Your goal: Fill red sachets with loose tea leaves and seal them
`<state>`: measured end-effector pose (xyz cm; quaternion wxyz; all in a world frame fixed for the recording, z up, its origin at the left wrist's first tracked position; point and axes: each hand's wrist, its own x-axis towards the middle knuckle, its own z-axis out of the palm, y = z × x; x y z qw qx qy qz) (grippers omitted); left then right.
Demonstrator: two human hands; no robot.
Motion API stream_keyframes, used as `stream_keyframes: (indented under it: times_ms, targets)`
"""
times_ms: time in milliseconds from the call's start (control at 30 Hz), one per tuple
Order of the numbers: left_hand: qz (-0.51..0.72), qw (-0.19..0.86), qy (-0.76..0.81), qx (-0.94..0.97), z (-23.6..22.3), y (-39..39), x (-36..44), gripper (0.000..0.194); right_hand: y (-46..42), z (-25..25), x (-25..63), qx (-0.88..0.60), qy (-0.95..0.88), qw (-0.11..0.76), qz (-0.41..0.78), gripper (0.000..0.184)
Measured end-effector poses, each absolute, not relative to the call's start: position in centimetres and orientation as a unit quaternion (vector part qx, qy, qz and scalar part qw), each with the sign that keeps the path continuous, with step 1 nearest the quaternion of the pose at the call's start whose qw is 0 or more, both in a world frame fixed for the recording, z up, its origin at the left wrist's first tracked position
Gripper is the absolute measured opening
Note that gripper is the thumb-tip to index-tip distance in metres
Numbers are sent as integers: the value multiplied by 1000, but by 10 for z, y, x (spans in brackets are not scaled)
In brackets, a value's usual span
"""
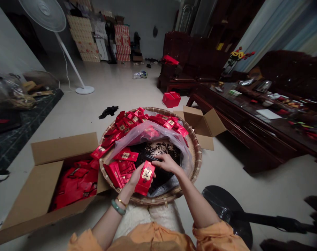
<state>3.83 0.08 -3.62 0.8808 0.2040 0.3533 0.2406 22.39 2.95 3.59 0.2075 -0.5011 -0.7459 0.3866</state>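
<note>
My left hand (136, 177) is closed round a red paper packet (145, 181) with a gold label, tilted upright above the basket. At the packet's top edge, my right hand (167, 163) pinches a thin black strip-like item (152, 158); its exact kind is unclear. Both hands are over a round woven basket (198, 153). Inside it, an open clear plastic bag (186, 157) holds black, lacy-looking material (171, 149). More red packets (126, 154) lie at the basket's left side and along its far rim.
Left of the basket, an open cardboard box (40, 184) contains many red packets. Another open carton (213, 122) stands at the right, near a long dark wooden table (234, 129). A black round base (213, 195) is close by on the right. Farther off stands a white fan (85, 90).
</note>
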Motion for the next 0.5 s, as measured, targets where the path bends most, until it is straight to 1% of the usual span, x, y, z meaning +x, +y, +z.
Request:
stream_keyframes:
  times_ms: [500]
  targets:
    - [236, 875, 376, 193, -27, 1, 39, 64, 28, 31, 224, -499, -756, 198, 375, 31]
